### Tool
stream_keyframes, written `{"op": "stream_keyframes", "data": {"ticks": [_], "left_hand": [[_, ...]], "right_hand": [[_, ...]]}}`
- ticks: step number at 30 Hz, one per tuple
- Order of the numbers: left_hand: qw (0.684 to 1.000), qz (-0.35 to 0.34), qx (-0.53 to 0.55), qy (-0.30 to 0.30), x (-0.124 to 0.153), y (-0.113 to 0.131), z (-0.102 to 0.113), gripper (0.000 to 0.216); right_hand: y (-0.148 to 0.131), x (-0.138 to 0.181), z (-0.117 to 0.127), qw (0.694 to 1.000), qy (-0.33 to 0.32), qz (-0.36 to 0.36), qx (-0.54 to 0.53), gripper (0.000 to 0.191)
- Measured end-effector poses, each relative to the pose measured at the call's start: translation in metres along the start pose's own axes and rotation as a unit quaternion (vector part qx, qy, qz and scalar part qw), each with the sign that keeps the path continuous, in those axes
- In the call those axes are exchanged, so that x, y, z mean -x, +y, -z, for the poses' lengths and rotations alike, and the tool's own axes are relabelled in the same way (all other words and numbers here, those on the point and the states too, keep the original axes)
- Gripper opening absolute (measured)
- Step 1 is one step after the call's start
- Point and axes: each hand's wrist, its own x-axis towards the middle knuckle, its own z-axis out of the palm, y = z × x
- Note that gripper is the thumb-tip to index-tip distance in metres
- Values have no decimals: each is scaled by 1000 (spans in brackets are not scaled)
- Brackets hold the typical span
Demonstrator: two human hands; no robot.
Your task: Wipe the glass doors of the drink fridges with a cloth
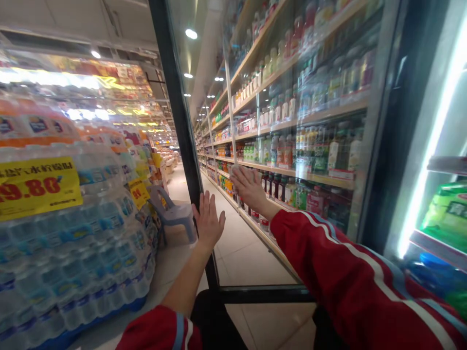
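A glass cooler door with a black frame stands swung open before me. My right hand, in a red sleeve with white and light-blue stripes, presses a pale greyish cloth to the glass. Part of the cloth shows past the fingertips; the rest lies hidden under the palm. Lower and to the left, my left hand rests against the frame's left edge and the glass beside it. Its fingers are stretched out with nothing in them.
Stacked bottle packs fill the left side, with a yellow price sign on them. A grey plastic chair stands behind the door. Shelves of bottled drinks show in the glass. The lit cooler interior is at right.
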Motion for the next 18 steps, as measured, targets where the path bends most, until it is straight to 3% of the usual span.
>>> {"op": "stream_keyframes", "data": {"ticks": [6, 8, 13, 18], "left_hand": [[999, -35, 21, -11, -5, 26, -11, 58], [999, -47, 24, -9, -9, 35, -14, 57], [997, -65, 34, -2, -20, 56, -19, 57], [996, -76, 42, -23, -19, 73, -27, 57]], "right_hand": [[7, 47, 5, 997, -26, 74, 11, 43], [16, 49, 8, 998, -13, 56, 22, 42], [49, 39, 25, 995, 41, -75, 53, 41], [54, 69, 28, 996, 24, -70, 59, 41]]}}
